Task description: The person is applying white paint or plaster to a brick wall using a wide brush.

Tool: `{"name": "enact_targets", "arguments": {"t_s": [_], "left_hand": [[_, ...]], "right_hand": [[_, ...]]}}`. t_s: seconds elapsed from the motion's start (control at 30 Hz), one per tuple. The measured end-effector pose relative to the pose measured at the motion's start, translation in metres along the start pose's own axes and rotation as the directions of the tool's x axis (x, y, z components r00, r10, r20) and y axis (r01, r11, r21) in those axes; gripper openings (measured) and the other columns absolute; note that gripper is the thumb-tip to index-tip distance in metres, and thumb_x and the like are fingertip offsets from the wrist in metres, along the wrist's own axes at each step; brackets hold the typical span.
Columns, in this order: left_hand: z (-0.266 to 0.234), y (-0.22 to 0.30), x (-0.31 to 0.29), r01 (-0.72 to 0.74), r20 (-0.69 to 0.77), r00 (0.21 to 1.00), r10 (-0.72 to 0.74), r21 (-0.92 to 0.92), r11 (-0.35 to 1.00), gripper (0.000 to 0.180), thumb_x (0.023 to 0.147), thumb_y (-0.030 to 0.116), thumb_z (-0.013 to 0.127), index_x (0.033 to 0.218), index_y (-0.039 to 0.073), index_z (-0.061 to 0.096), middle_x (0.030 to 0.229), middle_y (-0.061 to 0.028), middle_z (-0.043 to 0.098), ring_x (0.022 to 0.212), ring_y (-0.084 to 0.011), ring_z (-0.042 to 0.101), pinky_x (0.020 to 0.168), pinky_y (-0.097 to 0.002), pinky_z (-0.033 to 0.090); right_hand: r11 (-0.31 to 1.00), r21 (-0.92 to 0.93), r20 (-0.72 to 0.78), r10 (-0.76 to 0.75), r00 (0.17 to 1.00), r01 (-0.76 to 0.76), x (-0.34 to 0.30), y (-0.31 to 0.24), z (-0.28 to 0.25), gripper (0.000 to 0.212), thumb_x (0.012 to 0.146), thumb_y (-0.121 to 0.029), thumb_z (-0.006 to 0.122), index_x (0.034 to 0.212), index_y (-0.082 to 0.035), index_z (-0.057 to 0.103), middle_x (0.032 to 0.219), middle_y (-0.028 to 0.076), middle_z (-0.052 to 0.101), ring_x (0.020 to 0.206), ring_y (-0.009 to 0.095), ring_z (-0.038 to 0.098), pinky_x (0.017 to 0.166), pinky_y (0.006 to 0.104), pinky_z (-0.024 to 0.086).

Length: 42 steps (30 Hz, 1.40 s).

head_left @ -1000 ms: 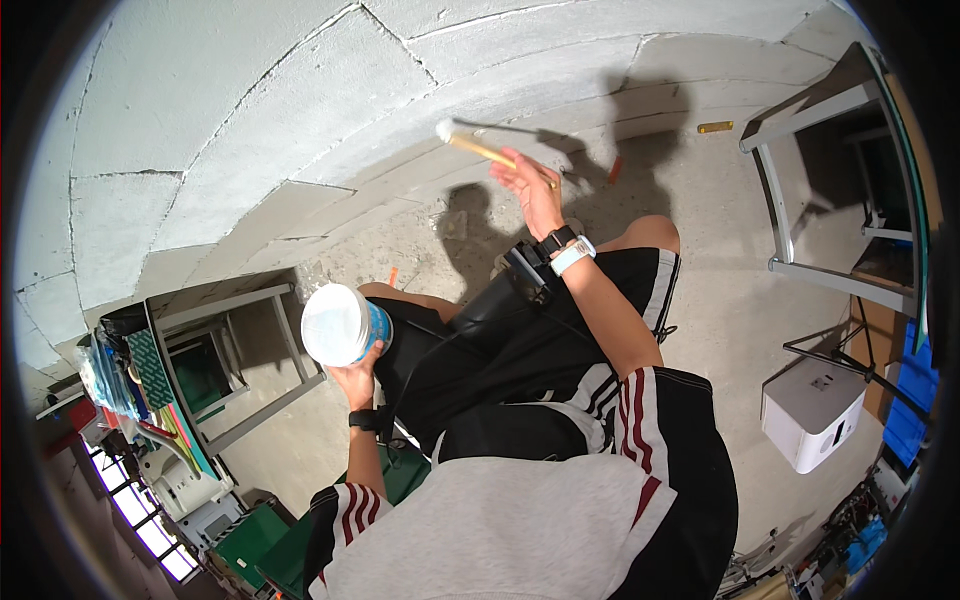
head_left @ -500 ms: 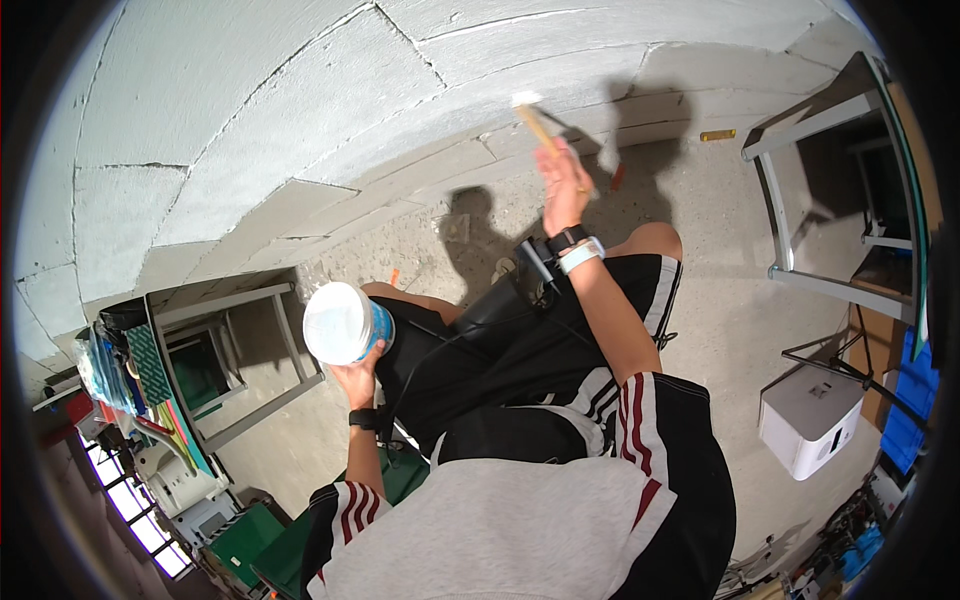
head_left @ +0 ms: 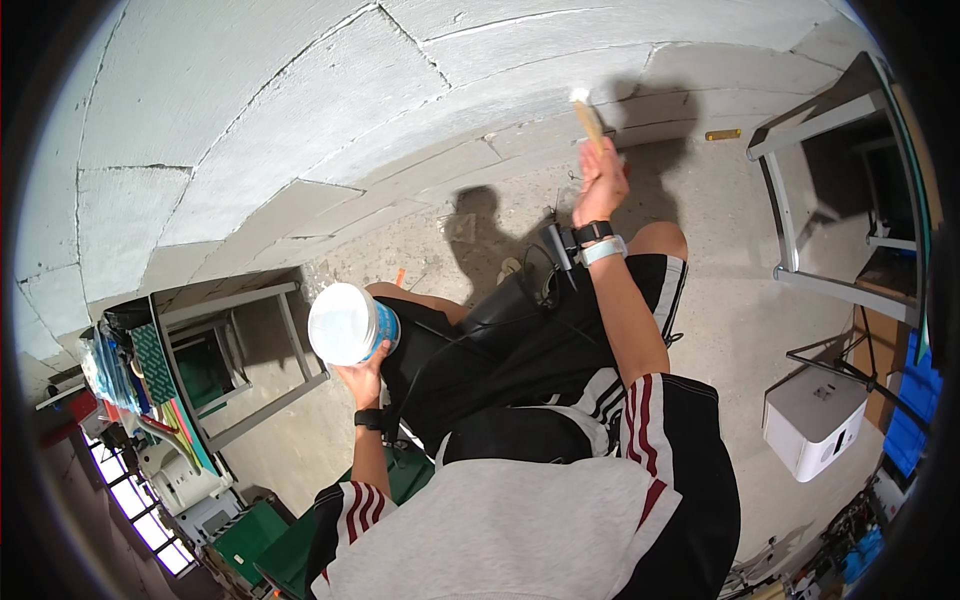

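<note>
Left hand [head_left: 364, 380]: clasped around a round, blue-labelled white plastic tub [head_left: 346, 324], to the left.
Right hand [head_left: 601, 184]: closed around a wooden-handled, white-tipped brush [head_left: 589, 124], far right.
Far side: pale grey block wall [head_left: 290, 120] by the brush's tip.

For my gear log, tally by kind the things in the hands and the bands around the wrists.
Tub, in the left hand: 1
Brush, in the right hand: 1
Black wristbands: 2
White wristband: 1
Total: 5

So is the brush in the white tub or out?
Out: the right hand holds the brush up by the wall, apart from the white tub in the left hand.
</note>
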<state>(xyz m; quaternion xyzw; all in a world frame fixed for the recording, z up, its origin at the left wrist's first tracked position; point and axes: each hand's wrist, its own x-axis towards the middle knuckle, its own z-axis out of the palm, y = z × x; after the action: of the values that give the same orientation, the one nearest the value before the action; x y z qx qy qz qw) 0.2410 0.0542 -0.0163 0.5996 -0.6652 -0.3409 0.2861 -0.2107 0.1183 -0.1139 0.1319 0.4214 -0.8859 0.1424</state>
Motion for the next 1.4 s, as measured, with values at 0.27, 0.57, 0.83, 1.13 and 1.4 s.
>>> {"name": "enact_targets", "arguments": {"t_s": [0.27,0.57,0.83,1.13,1.4], "left_hand": [[0.004,0.014,-0.004,0.022,0.0,1.0,-0.022,0.008,1.0,0.09,0.065,0.014,0.093,0.134,-0.007,0.039,0.129,-0.0184,0.052,0.115,-0.0283,0.052,0.102,-0.0392,0.041],[-0.001,-0.008,0.0,-0.006,0.031,1.0,0.006,0.016,1.0,0.091,0.067,0.016,0.091,0.138,-0.006,0.038,0.134,-0.018,0.051,0.119,-0.0284,0.051,0.104,-0.0383,0.039],[0.002,0.017,-0.002,0.061,0.054,0.997,-0.061,0.002,0.998,0.095,0.067,0.018,0.092,0.139,-0.006,0.036,0.135,-0.0187,0.049,0.121,-0.0293,0.049,0.106,-0.0386,0.038],[0.002,0.011,-0.005,0.06,0.014,0.998,-0.06,-0.008,0.998,0.098,0.066,0.018,0.092,0.141,-0.006,0.034,0.136,-0.0186,0.048,0.123,-0.0301,0.048,0.107,-0.0392,0.037],[0.007,0.014,0.0,-0.007,0.011,1.0,0.008,-0.032,0.999,0.084,0.065,0.013,0.092,0.13,-0.008,0.044,0.127,-0.0182,0.054,0.114,-0.0286,0.053,0.1,-0.0394,0.042]], "right_hand": [[0.947,-0.201,0.375,0.309,0.874,-0.249,-0.044,0.023,0.017,0.034,0.098,-0.018,0.056,0.121,0.006,0.063,0.103,0.021,0.071,0.088,0.026,0.073,0.082,0.034,0.058],[0.989,0.087,-0.068,-0.114,0.991,0.12,0.029,-0.006,-0.013,0.038,0.1,-0.015,0.054,0.128,0.01,0.055,0.111,0.02,0.068,0.098,0.024,0.069,0.088,0.0334,0.056],[0.958,-0.088,0.246,0.288,0.926,-0.274,-0.019,0.025,0.005,0.039,0.099,-0.02,0.056,0.126,0.008,0.058,0.108,0.021,0.069,0.098,0.027,0.07,0.085,0.0309,0.055],[1.0,0.02,0.064,0.012,0.998,-0.013,0.031,-0.002,-0.017,0.037,0.1,-0.021,0.055,0.125,0.006,0.058,0.109,0.017,0.07,0.097,0.024,0.07,0.087,0.0306,0.056],[0.997,0.01,0.071,0.075,0.995,-0.076,0.02,0.019,-0.018,0.035,0.097,-0.016,0.06,0.124,0.007,0.059,0.108,0.017,0.07,0.097,0.024,0.07,0.09,0.0339,0.056]]}}
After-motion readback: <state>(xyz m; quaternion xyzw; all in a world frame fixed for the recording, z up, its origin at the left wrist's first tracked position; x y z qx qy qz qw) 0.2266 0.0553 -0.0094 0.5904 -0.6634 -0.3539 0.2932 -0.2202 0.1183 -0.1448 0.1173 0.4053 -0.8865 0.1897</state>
